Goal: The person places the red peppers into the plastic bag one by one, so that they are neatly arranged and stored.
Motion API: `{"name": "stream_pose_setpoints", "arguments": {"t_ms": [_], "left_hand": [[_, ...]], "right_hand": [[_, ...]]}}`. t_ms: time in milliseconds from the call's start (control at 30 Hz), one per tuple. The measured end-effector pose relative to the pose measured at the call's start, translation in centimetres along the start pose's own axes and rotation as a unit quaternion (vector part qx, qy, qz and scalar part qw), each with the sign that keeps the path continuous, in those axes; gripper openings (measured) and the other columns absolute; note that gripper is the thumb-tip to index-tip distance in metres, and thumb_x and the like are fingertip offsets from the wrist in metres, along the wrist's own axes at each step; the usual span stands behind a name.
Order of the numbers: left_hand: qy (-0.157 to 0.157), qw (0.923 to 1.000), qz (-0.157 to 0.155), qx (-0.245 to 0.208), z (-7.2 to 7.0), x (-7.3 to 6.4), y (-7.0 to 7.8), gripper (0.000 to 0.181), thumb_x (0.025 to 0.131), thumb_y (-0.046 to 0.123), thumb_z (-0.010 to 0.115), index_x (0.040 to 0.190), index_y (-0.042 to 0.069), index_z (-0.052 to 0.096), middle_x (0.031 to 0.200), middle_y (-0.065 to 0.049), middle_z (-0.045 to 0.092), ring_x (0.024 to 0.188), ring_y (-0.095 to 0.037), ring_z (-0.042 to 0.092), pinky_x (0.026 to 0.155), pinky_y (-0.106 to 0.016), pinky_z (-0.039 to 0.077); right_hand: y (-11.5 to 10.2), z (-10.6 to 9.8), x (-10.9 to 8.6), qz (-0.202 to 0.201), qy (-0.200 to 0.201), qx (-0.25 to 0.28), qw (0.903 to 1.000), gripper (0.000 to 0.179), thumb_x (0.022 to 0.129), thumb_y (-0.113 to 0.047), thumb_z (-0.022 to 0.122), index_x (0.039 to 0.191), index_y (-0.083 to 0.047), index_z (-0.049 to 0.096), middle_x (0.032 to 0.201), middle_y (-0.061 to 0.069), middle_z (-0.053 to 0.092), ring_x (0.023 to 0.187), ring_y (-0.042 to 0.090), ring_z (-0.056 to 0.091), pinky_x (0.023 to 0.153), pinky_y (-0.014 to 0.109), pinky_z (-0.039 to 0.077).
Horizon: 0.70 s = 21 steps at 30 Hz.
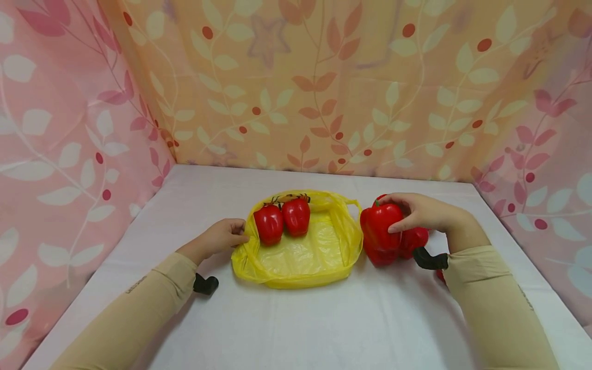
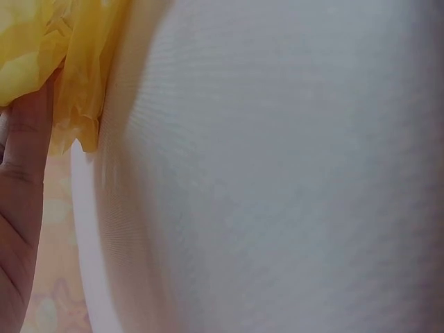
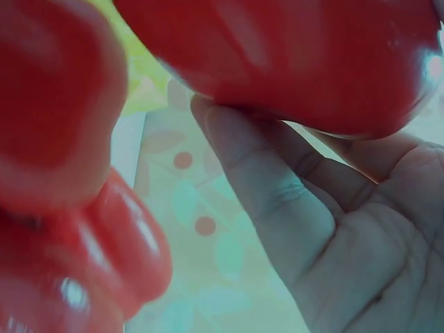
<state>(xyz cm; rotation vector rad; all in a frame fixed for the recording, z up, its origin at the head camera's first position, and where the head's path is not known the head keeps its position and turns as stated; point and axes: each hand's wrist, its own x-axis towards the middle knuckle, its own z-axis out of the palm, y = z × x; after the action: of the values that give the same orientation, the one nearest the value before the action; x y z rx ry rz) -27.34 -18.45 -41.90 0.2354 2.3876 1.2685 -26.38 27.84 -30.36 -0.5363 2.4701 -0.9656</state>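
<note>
A yellow plastic bag (image 1: 302, 280) lies with its mouth spread wide on the white table. Inside it, toward the back left, are two red bell peppers, a left one (image 1: 269, 225) and a right one (image 1: 296, 217). My left hand (image 1: 216, 239) pinches the bag's left rim; its thumb side shows against yellow film (image 2: 87, 62) in the left wrist view. To the right of the bag, my right hand (image 1: 424, 213) grips a red bell pepper (image 1: 381, 234) with a green stem. In the right wrist view, the fingers (image 3: 267, 187) curl round the held pepper (image 3: 298, 62).
More red peppers (image 1: 413, 241) cluster behind and below the right hand, partly hidden by it and the sleeve. Floral cloth walls (image 1: 314, 103) enclose the white table (image 1: 296, 329) at the back and both sides. A dark strap piece (image 1: 430, 258) juts from the right cuff.
</note>
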Motion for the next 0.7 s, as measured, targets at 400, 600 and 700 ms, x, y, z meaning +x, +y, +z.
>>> {"name": "stream_pose_setpoints", "arguments": {"t_ms": [400,600,700], "left_hand": [[0.004,1.0,0.006,0.0,0.1,-0.2,0.1,0.013,0.086,0.017,0.063,0.096,0.008,0.059,0.087,-0.006,0.059,0.079,-0.019,0.053,0.071,-0.028,0.049],[0.004,1.0,0.006,0.0,0.1,-0.3,0.2,0.014,0.086,0.017,0.063,0.096,0.007,0.059,0.086,-0.006,0.059,0.079,-0.019,0.053,0.071,-0.028,0.049],[0.005,1.0,0.004,0.001,0.1,-0.3,0.3,0.014,0.087,0.017,0.062,0.096,0.008,0.059,0.087,-0.006,0.059,0.08,-0.019,0.053,0.071,-0.028,0.049]], "right_hand": [[-2.2,0.8,3.6,-0.02,-0.018,0.011,0.9996,0.061,0.074,-0.033,0.075,0.126,-0.02,0.045,0.115,0.007,0.055,0.103,0.025,0.053,0.084,0.036,0.047],[-3.0,1.6,5.2,-0.012,-0.022,0.013,0.9996,0.063,0.073,-0.036,0.075,0.126,-0.021,0.045,0.114,0.006,0.056,0.098,0.025,0.055,0.085,0.038,0.047],[-3.5,2.0,6.0,-0.008,-0.022,0.005,0.9997,0.065,0.071,-0.04,0.076,0.126,-0.023,0.046,0.115,0.004,0.056,0.102,0.024,0.053,0.087,0.04,0.045]]}}
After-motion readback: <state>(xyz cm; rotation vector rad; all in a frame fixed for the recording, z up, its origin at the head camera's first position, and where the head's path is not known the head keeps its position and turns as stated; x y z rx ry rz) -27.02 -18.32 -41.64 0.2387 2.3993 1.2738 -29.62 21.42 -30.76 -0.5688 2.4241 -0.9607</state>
